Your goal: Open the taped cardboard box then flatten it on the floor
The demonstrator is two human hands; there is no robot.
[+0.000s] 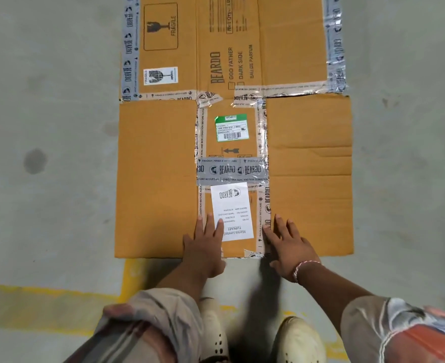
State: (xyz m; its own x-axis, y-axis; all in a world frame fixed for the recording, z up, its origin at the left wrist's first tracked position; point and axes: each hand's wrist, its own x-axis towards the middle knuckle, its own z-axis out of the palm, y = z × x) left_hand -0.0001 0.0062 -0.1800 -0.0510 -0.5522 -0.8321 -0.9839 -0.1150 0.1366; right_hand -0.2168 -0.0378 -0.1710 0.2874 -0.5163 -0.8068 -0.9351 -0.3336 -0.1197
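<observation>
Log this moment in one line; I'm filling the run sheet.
brown cardboard box: flat on floor | left hand: pressing near edge | right hand: pressing near edge

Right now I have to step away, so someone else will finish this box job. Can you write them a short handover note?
Left hand: open, flat on the near edge of the cardboard box, fingers on the white paper label.
Right hand: open, flat on the near edge beside the tape strip.
Box: opened out and lying flat on the floor, flaps spread to both sides.
Done: opened, flattened.
Left: probably just press down any creases, then lift the hands off.
</observation>
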